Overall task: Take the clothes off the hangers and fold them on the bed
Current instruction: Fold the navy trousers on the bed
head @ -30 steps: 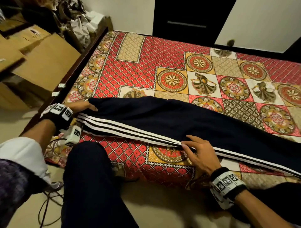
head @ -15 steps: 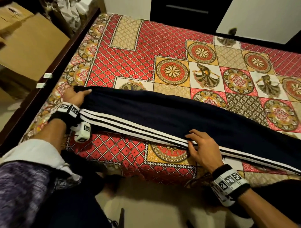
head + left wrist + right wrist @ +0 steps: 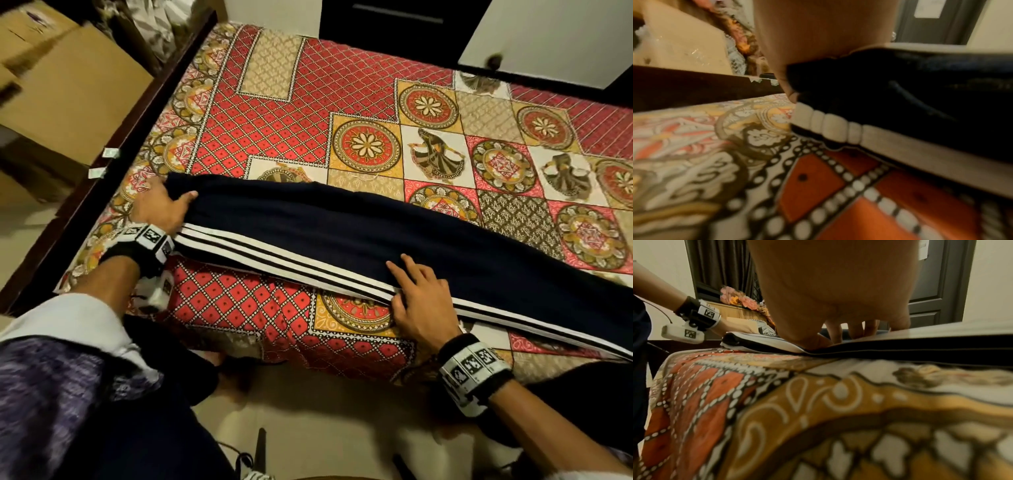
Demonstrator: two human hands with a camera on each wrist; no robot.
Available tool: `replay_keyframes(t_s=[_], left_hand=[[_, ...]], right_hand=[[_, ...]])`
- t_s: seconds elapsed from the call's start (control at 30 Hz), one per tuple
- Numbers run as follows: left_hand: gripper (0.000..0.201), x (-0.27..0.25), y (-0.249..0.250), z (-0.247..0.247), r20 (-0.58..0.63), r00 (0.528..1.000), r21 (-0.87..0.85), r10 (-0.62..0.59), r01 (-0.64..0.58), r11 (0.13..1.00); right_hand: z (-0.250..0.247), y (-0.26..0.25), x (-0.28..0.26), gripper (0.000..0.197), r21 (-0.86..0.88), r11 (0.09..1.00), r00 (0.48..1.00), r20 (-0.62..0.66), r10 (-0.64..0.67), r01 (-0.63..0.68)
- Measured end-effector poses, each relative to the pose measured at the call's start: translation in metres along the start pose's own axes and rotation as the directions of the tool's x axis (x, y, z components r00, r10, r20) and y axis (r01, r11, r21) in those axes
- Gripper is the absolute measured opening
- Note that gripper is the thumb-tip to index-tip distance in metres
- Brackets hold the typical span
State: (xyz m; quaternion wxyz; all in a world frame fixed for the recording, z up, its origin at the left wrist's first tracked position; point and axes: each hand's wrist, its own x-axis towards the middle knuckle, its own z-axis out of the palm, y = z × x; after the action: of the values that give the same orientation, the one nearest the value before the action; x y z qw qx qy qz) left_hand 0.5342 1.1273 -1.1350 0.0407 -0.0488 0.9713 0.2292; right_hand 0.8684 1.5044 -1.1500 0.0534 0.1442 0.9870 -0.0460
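Navy track pants (image 3: pixel 342 233) with three white side stripes lie stretched left to right across the patterned bedspread (image 3: pixel 308 102). My left hand (image 3: pixel 161 209) grips their left end, thumb on top of the fabric and fingers hidden beneath. The left wrist view shows that gathered end (image 3: pixel 900 97) right beside my left hand (image 3: pixel 807 32). My right hand (image 3: pixel 421 301) lies flat on the pants near the middle, fingers straight and spread on the navy cloth, thumb at the striped edge. In the right wrist view my right hand (image 3: pixel 828 288) presses the fabric (image 3: pixel 900 345) down. No hanger is in view.
Cardboard boxes (image 3: pixel 68 96) stand on the floor left of the dark wooden bed frame (image 3: pixel 102 192). A white cupboard door (image 3: pixel 548 34) and a dark opening are behind the bed. My leg (image 3: pixel 154 428) is against the near bed edge.
My left hand has carried the pants' end a little farther onto the bed. My right hand has slid from the striped edge up onto the navy cloth.
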Motion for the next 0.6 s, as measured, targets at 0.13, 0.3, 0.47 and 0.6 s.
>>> replay_keyframes(t_s=[0.13,0.3,0.47,0.6], left_hand=[[0.086,-0.013,0.009,0.001,0.013,0.998,0.244,0.064,-0.065,0.967],[0.070,-0.037,0.048,0.000,-0.067,0.705,0.226,0.706,-0.678,0.699],[0.066,-0.083,0.095,0.053,0.231,0.329,0.060,0.916,-0.944,0.324],[0.081,-0.091,0.129,0.090,0.378,0.448,0.077,0.810,-0.887,0.455]], right_hand=[[-0.008,0.008,-0.001,0.062,0.161,0.987,1.000,-0.001,-0.003,0.003],[-0.024,0.047,0.004,0.048,0.304,0.951,0.963,-0.238,0.127,-0.050],[-0.019,0.111,0.006,0.075,0.075,0.958,0.960,-0.014,0.280,-0.278],[-0.001,0.131,0.000,0.084,0.055,0.938,0.937,0.097,0.337,-0.343]])
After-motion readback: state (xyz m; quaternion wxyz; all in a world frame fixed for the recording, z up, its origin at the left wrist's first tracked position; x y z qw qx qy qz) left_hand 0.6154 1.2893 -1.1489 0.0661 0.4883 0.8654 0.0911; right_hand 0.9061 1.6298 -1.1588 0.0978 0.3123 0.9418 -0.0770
